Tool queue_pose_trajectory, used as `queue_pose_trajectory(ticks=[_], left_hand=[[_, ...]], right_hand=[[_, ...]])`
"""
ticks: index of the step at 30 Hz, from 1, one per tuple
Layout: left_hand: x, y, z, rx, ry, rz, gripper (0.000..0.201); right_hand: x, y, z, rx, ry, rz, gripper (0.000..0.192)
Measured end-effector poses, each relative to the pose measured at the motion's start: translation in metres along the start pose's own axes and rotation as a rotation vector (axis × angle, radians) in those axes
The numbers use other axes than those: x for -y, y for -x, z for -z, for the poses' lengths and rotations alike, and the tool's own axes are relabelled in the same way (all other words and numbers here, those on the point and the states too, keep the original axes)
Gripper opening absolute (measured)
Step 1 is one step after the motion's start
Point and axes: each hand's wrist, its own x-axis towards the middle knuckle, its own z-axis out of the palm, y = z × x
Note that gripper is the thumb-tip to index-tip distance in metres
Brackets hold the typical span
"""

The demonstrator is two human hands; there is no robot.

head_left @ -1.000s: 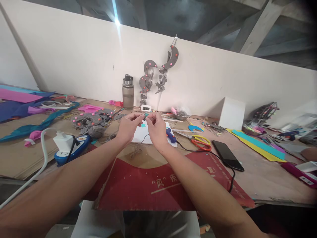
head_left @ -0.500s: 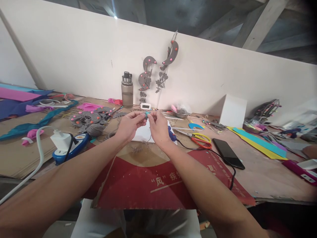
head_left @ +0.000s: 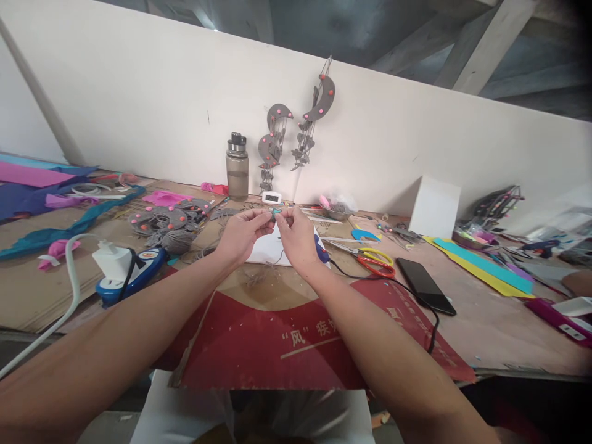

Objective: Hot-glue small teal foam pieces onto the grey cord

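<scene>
Left hand [head_left: 241, 233] is pinched shut on one side of a tiny teal piece [head_left: 276, 213], held up over the white sheet [head_left: 266, 251] mid-bench, and the right hand [head_left: 296, 237] pinches the other side, so the fingertips nearly meet. Looks like a featherlight scrap of foam or felt with a thin grey thread [head_left: 259, 271] trailing down, though it's too small to be sure. I'd guess it's soft and bendy and easy to crush or drop, so edge-on fingertip grips make sense. Off to the right, the scissors [head_left: 370, 259] and phone [head_left: 425, 287] lie untouched.
</scene>
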Motion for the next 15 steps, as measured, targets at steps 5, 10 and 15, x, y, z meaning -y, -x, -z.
queue_pose_trajectory(ticks=[5,10,15], left_hand=[[0.002,-0.0008,0.001,0.014,-0.001,-0.005,0.019],[0.0024,-0.0011,0.0014,0.025,-0.024,-0.017,0.018],[-0.0001,-0.0005,-0.0007,0.04,-0.054,-0.022,0.016]], right_hand=[[0.0018,-0.0004,0.0009,-0.001,0.003,-0.01,0.013],[0.0028,-0.0009,0.0012,0.005,0.009,-0.034,0.013],[0.0011,0.0,0.0019,-0.001,0.001,-0.027,0.012]])
